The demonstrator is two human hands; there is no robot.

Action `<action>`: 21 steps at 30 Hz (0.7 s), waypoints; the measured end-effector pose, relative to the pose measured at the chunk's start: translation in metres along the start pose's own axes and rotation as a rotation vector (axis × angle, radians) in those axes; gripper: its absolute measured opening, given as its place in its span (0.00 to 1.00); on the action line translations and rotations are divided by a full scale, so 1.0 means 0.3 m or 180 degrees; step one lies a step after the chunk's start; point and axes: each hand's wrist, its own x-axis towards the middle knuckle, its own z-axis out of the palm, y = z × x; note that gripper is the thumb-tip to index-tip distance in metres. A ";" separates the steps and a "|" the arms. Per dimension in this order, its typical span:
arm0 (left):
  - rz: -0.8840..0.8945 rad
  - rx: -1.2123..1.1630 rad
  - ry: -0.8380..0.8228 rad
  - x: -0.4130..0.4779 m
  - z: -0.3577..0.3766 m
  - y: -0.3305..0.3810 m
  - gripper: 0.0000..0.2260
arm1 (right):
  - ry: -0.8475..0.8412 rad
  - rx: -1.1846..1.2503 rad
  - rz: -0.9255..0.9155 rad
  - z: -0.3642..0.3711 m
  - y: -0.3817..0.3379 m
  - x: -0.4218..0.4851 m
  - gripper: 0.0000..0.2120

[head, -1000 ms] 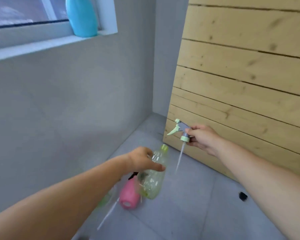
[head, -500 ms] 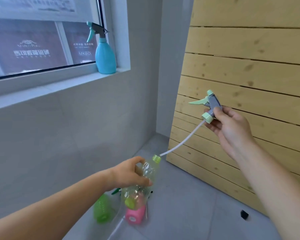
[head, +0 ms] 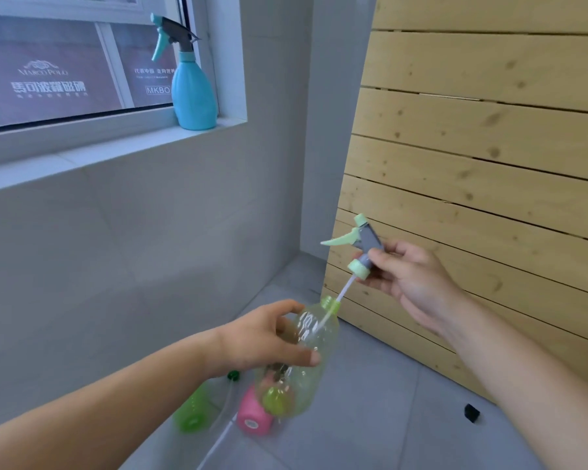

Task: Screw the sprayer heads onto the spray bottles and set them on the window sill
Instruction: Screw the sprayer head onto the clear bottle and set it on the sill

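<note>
My left hand (head: pixel 268 337) grips a clear pale-green spray bottle (head: pixel 306 357), tilted with its neck up and to the right. A grey and mint-green sprayer head (head: pixel 362 247) is pinched in my right hand (head: pixel 407 279), just above and right of the bottle's mouth. The head's white dip tube (head: pixel 336 301) runs down through the mouth into the bottle; the collar is still apart from the neck. A blue spray bottle (head: pixel 192 89) with its head on stands on the window sill (head: pixel 82 157).
On the grey tiled floor under my left hand lie a green bottle (head: pixel 195 407), a pink bottle (head: pixel 251 415) and a loose white tube (head: pixel 223 435). A wooden slatted panel (head: pixel 472 164) leans on the right. A small black object (head: pixel 471 412) lies near its foot.
My right hand has lowered the sprayer head toward the bottle, and the tube has slid deeper into its mouth. The view has tilted up toward the window.
</note>
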 end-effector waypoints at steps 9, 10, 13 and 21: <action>0.0217 -0.0731 0.0137 -0.027 0.034 0.042 0.18 | -0.0758 -0.0730 -0.0085 0.056 0.044 -0.015 0.10; 0.0209 -0.0755 0.0159 -0.030 0.034 0.045 0.18 | -0.0797 -0.0752 -0.0105 0.056 0.046 -0.014 0.11; 0.0177 -0.0803 0.0110 -0.034 0.033 0.042 0.18 | -0.0926 -0.0857 -0.0139 0.060 0.050 -0.010 0.11; 0.0104 -0.0755 0.0022 -0.043 0.025 0.044 0.17 | -0.1053 -0.1001 -0.0046 0.064 0.061 0.000 0.11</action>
